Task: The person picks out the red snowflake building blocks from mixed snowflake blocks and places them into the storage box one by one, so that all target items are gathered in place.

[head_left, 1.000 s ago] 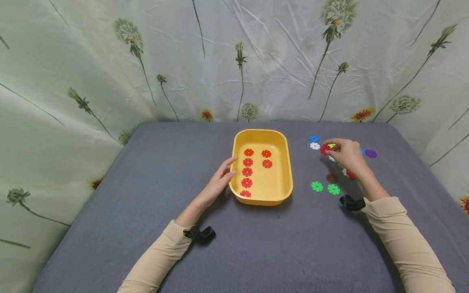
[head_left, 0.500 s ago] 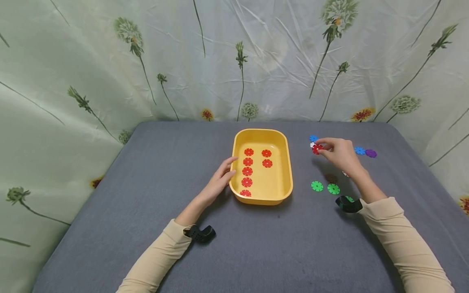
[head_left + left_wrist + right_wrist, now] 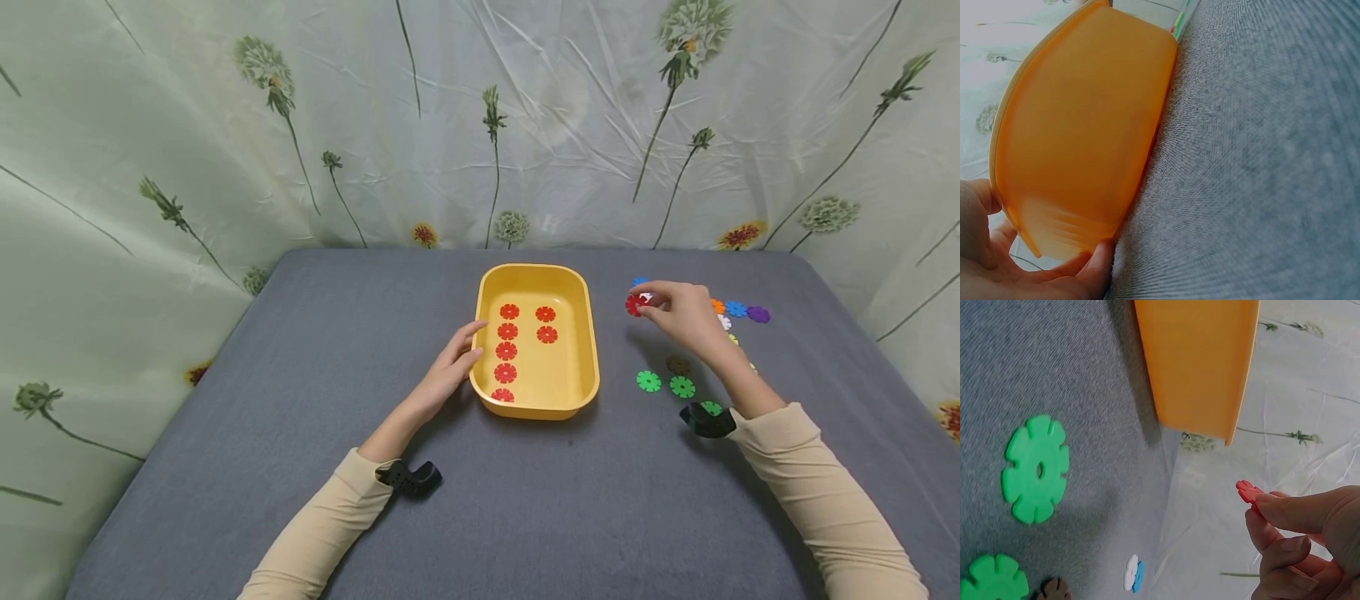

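Observation:
A yellow plastic tray (image 3: 536, 412) stands on the grey cloth, with several red snowflake discs (image 3: 507, 332) laid in two columns inside. My left hand (image 3: 442, 375) holds the tray's left side, its fingertips at the rim; in the left wrist view, fingers (image 3: 1100, 262) lie against the outer wall. Right of the tray, my right hand (image 3: 686, 317) pinches one red snowflake disc (image 3: 636, 305) between thumb and fingertips, raised off the cloth. That disc appears nearly edge-on in the right wrist view, apart from the tray wall (image 3: 1197, 362).
Loose snowflake discs lie around and under the right hand: green (image 3: 648, 382), brown (image 3: 678, 365), blue (image 3: 737, 309), purple (image 3: 759, 315), orange (image 3: 717, 306) and white. The hand and forearm hide some. A flowered cloth (image 3: 450, 125) hangs behind the table.
My right hand has moved left toward the tray with the red snowflake disc, uncovering an orange disc and others behind it. My left hand and the tray have stayed in place.

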Demonstrator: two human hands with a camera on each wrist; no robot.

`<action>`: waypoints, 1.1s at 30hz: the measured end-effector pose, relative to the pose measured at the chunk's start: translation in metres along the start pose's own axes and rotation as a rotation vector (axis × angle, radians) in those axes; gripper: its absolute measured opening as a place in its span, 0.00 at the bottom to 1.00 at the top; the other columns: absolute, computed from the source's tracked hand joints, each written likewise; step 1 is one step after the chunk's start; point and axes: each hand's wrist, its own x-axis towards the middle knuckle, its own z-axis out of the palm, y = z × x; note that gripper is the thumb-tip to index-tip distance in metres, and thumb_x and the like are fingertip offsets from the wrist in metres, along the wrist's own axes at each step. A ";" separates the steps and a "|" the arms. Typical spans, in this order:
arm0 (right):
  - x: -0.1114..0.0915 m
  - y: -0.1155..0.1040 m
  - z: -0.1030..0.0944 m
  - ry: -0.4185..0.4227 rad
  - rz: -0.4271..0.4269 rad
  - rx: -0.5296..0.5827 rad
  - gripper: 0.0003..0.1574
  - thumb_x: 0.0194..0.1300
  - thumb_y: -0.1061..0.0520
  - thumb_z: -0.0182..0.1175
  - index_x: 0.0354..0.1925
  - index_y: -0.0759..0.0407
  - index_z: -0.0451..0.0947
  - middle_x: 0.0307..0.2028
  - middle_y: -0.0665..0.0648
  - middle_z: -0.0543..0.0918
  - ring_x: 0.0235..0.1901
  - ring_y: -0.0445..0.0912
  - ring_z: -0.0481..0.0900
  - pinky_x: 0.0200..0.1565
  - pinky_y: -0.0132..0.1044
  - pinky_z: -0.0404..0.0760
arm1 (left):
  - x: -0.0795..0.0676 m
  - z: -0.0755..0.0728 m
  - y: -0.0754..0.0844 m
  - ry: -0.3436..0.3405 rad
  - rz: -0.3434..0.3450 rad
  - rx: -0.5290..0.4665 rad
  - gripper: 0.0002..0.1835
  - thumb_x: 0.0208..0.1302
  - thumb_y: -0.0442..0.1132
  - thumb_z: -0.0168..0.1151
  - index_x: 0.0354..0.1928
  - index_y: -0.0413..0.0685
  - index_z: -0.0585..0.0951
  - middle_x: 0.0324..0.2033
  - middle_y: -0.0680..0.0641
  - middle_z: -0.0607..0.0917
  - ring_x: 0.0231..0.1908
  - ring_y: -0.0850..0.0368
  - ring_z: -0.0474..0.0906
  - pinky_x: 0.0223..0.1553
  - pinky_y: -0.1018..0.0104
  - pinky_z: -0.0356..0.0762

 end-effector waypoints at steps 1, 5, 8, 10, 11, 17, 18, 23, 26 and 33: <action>0.000 -0.001 0.000 0.003 -0.004 0.004 0.16 0.60 0.62 0.60 0.48 0.60 0.80 0.35 0.67 0.84 0.26 0.50 0.75 0.25 0.32 0.71 | 0.000 0.000 0.000 0.000 0.000 0.002 0.25 0.72 0.46 0.43 0.69 0.64 0.56 0.64 0.40 0.66 0.60 0.46 0.68 0.60 0.53 0.65; 0.000 -0.004 0.003 0.016 -0.035 0.015 0.14 0.60 0.63 0.61 0.46 0.60 0.80 0.33 0.67 0.84 0.25 0.50 0.74 0.24 0.32 0.69 | 0.000 0.000 -0.001 -0.004 0.001 -0.001 0.25 0.73 0.46 0.43 0.69 0.63 0.56 0.64 0.39 0.66 0.61 0.45 0.68 0.60 0.54 0.65; -0.001 -0.008 0.004 0.025 -0.055 0.020 0.13 0.59 0.63 0.61 0.45 0.60 0.79 0.33 0.66 0.84 0.26 0.50 0.74 0.24 0.32 0.70 | 0.000 -0.001 -0.001 -0.009 0.004 -0.011 0.25 0.73 0.46 0.42 0.69 0.62 0.56 0.64 0.38 0.65 0.61 0.44 0.68 0.60 0.53 0.65; -0.001 -0.010 0.005 0.027 -0.061 0.026 0.13 0.59 0.63 0.62 0.44 0.60 0.79 0.33 0.66 0.84 0.26 0.50 0.75 0.24 0.32 0.70 | 0.000 -0.001 -0.001 -0.011 0.006 -0.013 0.25 0.73 0.46 0.42 0.70 0.61 0.56 0.65 0.38 0.65 0.61 0.44 0.68 0.60 0.53 0.65; -0.001 -0.012 0.005 0.029 -0.059 0.030 0.13 0.59 0.63 0.62 0.44 0.60 0.78 0.33 0.66 0.84 0.26 0.50 0.75 0.24 0.32 0.71 | 0.000 -0.001 -0.001 -0.012 0.007 -0.012 0.25 0.73 0.46 0.42 0.70 0.61 0.56 0.65 0.38 0.65 0.61 0.44 0.68 0.60 0.53 0.65; 0.001 -0.018 0.007 0.016 -0.073 0.059 0.13 0.59 0.64 0.62 0.44 0.60 0.77 0.33 0.66 0.84 0.24 0.49 0.74 0.23 0.31 0.70 | 0.000 0.000 -0.001 -0.004 0.008 -0.003 0.25 0.73 0.45 0.43 0.69 0.63 0.56 0.64 0.39 0.65 0.60 0.46 0.69 0.59 0.56 0.66; 0.001 -0.018 0.007 0.014 -0.084 0.061 0.13 0.59 0.64 0.62 0.44 0.60 0.77 0.32 0.66 0.84 0.23 0.49 0.74 0.23 0.31 0.70 | 0.000 0.000 -0.001 -0.002 0.007 -0.002 0.25 0.73 0.45 0.43 0.69 0.63 0.56 0.64 0.39 0.66 0.60 0.46 0.69 0.59 0.56 0.66; 0.001 -0.021 0.011 0.020 -0.131 0.074 0.12 0.59 0.64 0.62 0.44 0.60 0.78 0.32 0.64 0.85 0.23 0.47 0.73 0.23 0.29 0.71 | 0.000 0.000 -0.001 0.002 0.009 0.006 0.25 0.72 0.45 0.43 0.69 0.64 0.56 0.64 0.39 0.66 0.60 0.46 0.69 0.59 0.55 0.66; 0.002 -0.024 0.013 0.019 -0.145 0.079 0.12 0.59 0.63 0.62 0.43 0.59 0.78 0.32 0.63 0.85 0.24 0.48 0.73 0.24 0.29 0.71 | 0.000 -0.001 -0.001 0.000 0.007 0.006 0.25 0.72 0.45 0.43 0.69 0.64 0.56 0.64 0.39 0.66 0.60 0.46 0.69 0.59 0.55 0.65; 0.005 -0.031 0.016 0.009 -0.172 0.089 0.12 0.59 0.64 0.62 0.43 0.59 0.80 0.31 0.63 0.85 0.21 0.46 0.70 0.23 0.28 0.68 | 0.001 -0.002 -0.001 -0.018 -0.006 -0.011 0.26 0.73 0.45 0.42 0.71 0.60 0.54 0.66 0.38 0.64 0.61 0.44 0.67 0.59 0.55 0.65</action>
